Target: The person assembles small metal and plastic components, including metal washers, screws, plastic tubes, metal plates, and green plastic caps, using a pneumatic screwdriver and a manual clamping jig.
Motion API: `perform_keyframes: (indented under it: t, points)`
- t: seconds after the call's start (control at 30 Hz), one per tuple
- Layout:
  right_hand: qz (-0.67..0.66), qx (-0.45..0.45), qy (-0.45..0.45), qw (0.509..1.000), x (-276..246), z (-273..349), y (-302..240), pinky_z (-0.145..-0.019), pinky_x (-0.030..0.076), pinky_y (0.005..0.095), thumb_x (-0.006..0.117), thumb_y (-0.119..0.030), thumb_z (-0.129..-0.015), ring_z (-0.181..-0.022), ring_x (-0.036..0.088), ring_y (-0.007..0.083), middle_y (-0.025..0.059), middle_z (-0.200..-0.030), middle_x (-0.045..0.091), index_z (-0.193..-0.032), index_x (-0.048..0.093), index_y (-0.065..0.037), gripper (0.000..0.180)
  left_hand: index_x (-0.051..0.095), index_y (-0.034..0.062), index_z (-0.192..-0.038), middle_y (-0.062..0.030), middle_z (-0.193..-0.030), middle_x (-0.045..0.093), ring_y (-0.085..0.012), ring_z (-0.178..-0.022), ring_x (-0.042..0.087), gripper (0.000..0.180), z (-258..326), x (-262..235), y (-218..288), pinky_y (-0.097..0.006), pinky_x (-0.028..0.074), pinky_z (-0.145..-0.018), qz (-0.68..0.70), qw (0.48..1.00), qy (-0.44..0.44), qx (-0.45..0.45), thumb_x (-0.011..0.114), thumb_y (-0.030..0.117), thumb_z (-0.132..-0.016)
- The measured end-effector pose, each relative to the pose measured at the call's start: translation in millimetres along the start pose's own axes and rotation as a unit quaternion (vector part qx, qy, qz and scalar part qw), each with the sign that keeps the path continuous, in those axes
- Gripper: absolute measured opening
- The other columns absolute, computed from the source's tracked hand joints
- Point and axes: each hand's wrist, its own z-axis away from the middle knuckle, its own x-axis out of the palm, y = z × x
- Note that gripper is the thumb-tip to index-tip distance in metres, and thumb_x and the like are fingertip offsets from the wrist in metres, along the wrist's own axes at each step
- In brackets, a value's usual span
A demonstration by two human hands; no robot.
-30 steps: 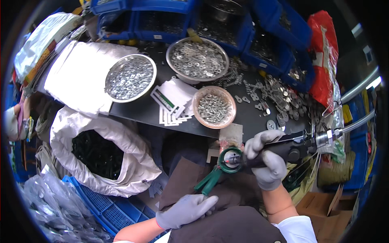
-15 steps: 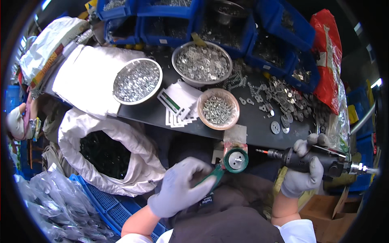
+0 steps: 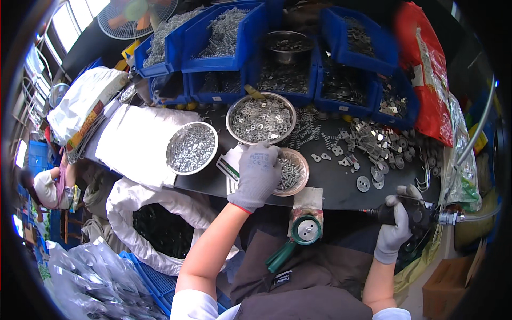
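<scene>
My left hand (image 3: 257, 173), in a grey glove, is over the left rim of a small pinkish bowl of screws (image 3: 292, 173). Its fingers bend downward and the fingertips are hidden. My right hand (image 3: 396, 224), gloved too, is wrapped around a black power screwdriver (image 3: 381, 214) with a hose at its rear; the tool's tip points left. Between the hands, at the table's front edge, a round green-rimmed part with a metal disc (image 3: 307, 230) sits in a fixture below a pale metal plate (image 3: 308, 198). Its green handles (image 3: 280, 257) point toward me.
Metal bowls of small washers (image 3: 261, 118) and shiny parts (image 3: 192, 148) stand behind. Loose metal plates and discs (image 3: 376, 146) and springs (image 3: 305, 130) lie on the dark table. Blue bins (image 3: 218, 40) line the back. A white sack (image 3: 120, 205) with dark contents is at left.
My left hand has left the green handles and moved up to the screw bowl. My right hand still holds the screwdriver. The view has tilted upward, bringing more of the bins and a fan into sight.
</scene>
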Motion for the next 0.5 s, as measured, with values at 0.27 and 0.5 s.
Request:
perform_keyframes:
  t: [0.27, 0.5]
  points:
    - [0.063, 0.007, -0.012, 0.998, 28.4, -21.0, 40.0, -0.09, 0.052, 0.0325, 0.06, 0.008, -0.084, -0.098, 0.064, 0.0162, 0.0098, -0.108, 0.067, -0.124, 0.059, 0.003, 0.04, 0.069, 0.003, -0.101, -0.0177, -0.097, 0.067, -0.0378, -0.093, 0.064, 0.022, -1.5, -17.7, 47.3, -0.046, 0.049, -0.084, 0.106, 0.993, -0.047, 0.01, 0.067, 0.017, -0.085]
    - [-0.103, 0.062, 0.03, 0.992, 37.7, -29.4, 68.8, -0.081, 0.053, 0.0291, 0.063, 0.005, -0.092, -0.087, 0.063, 0.0113, 0.0045, -0.11, 0.065, -0.13, 0.056, -0.001, 0.039, 0.066, 0.0041, -0.086, -0.0133, -0.082, 0.065, -0.0297, -0.075, 0.066, 0.032, -13.2, -23.5, 165.4, -0.04, 0.052, -0.066, 0.17, 0.962, -0.036, 0.21, 0.08, 0.031, -0.076]
